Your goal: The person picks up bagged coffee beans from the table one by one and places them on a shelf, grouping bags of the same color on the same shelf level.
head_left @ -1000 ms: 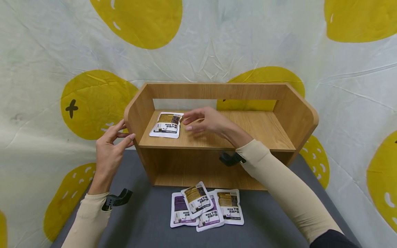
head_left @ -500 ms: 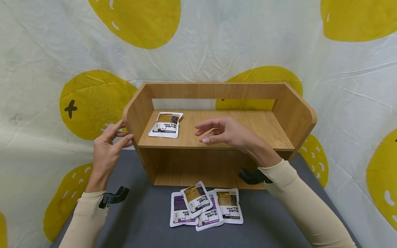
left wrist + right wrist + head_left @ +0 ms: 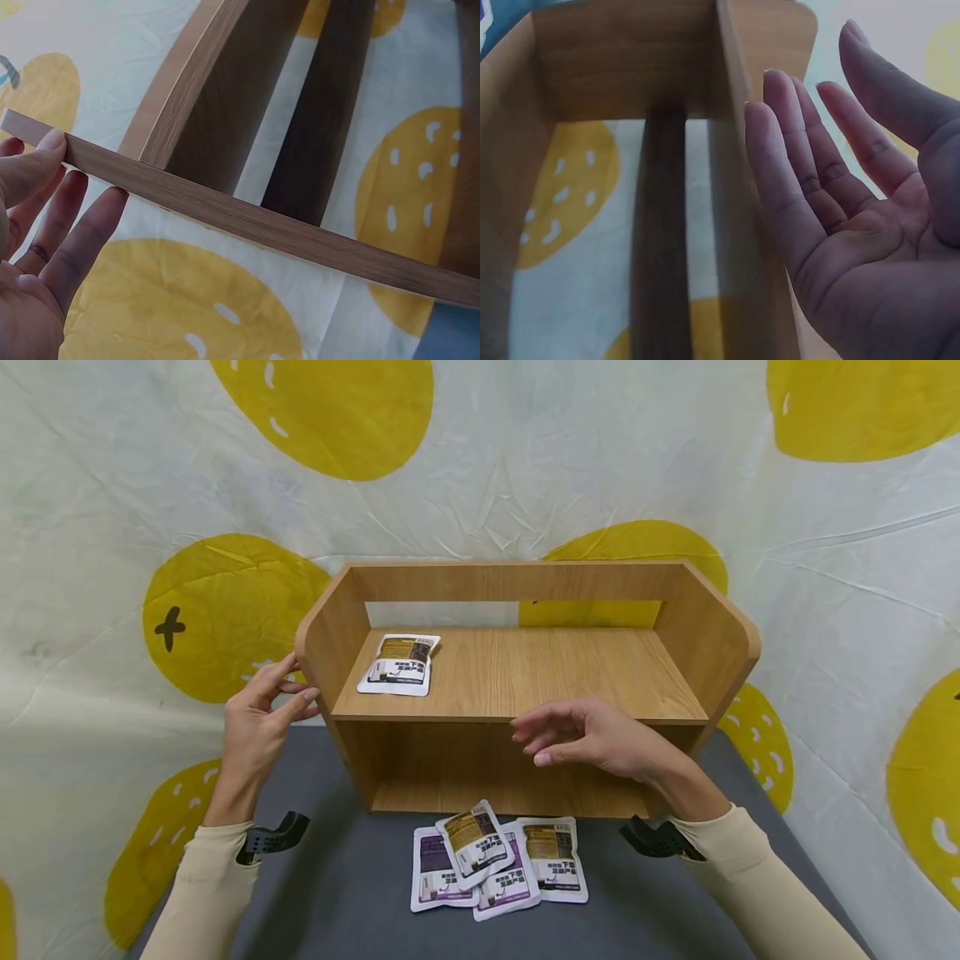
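Note:
A two-tier wooden shelf stands on the dark grey table. My left hand holds the front edge of its left side panel; in the left wrist view the thumb lies on the edge, with fingers along the outer face. A white pouch with a brown-gold print lies flat at the left of the upper board. My right hand hovers in front of the shelf with nothing in it, its fingers loosely bent; the right wrist view shows the bare palm.
Several pouches lie overlapping on the table before the shelf: a brown-gold one on top, another at the right, and two purple ones beneath. A white curtain with yellow shapes hangs behind.
My right hand has drawn back from beside the pouch on the upper board, moving right and toward me. The left hand stays on the side panel.

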`<state>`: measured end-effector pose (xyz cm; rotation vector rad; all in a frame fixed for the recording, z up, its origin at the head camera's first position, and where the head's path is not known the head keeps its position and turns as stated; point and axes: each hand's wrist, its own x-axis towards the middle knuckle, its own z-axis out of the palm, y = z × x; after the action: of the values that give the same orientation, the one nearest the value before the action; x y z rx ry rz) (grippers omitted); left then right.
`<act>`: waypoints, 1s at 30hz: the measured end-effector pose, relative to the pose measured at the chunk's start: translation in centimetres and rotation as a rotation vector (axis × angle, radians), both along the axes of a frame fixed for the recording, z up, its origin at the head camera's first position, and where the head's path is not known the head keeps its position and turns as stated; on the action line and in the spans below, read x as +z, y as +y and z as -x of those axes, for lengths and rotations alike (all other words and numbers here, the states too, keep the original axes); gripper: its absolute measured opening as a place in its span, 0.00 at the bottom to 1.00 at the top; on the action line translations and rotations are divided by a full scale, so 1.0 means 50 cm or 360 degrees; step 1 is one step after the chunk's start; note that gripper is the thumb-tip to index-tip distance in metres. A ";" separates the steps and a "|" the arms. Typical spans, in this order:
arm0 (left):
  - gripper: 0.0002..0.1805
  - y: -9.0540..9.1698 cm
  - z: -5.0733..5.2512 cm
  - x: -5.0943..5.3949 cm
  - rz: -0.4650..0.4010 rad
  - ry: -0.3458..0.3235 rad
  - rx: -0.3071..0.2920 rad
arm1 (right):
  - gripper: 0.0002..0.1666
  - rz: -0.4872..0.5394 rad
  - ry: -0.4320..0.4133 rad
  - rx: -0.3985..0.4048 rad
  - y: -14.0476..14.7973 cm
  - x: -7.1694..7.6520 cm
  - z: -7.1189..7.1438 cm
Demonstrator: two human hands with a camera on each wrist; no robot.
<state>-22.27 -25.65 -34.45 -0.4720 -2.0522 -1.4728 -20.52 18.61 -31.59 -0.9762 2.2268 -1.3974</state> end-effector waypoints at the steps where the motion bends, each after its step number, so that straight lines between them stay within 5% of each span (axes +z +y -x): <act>1: 0.36 0.000 0.000 0.000 -0.0001 -0.0002 0.0003 | 0.27 -0.0008 0.0002 -0.0010 0.005 -0.009 -0.002; 12: 0.35 -0.001 -0.001 0.002 0.0003 0.0002 0.0000 | 0.25 -0.0106 -0.0050 -0.0175 0.056 -0.119 -0.017; 30: 0.34 -0.001 -0.002 -0.001 -0.0019 -0.0012 -0.0024 | 0.34 0.0065 -0.0252 -0.0324 0.115 -0.284 -0.028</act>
<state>-22.16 -25.70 -34.49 -0.4793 -2.0485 -1.4971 -19.12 24.34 -45.79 -0.6398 2.2363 -1.5536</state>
